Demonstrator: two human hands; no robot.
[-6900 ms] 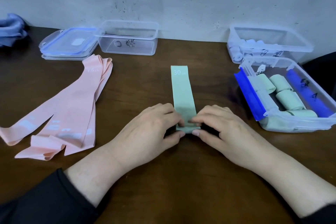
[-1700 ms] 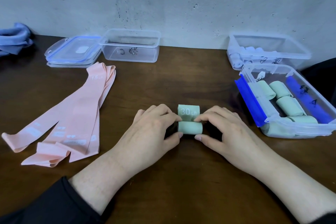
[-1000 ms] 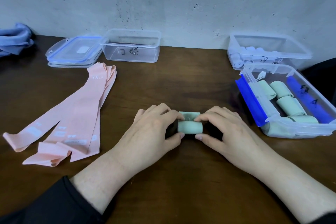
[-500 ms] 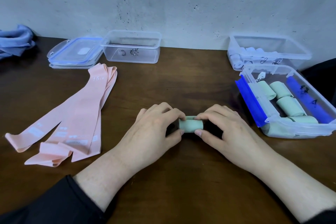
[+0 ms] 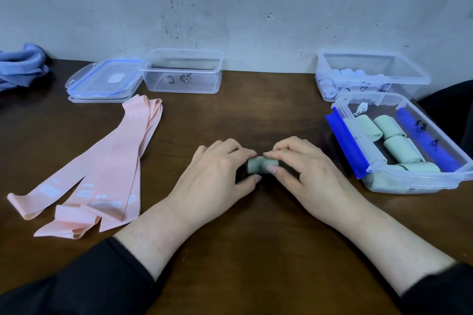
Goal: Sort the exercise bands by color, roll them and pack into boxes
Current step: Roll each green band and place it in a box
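Two hands pinching rolled green band between them, left hand, right hand, on table

White print reading "15 LB" stands at the far end of the top pink band. Small white printed blocks near its close end are too blurred to read. Black handwritten marks stand on the front wall of the empty clear box, on the box of green rolls and on the far right box; none is legible.
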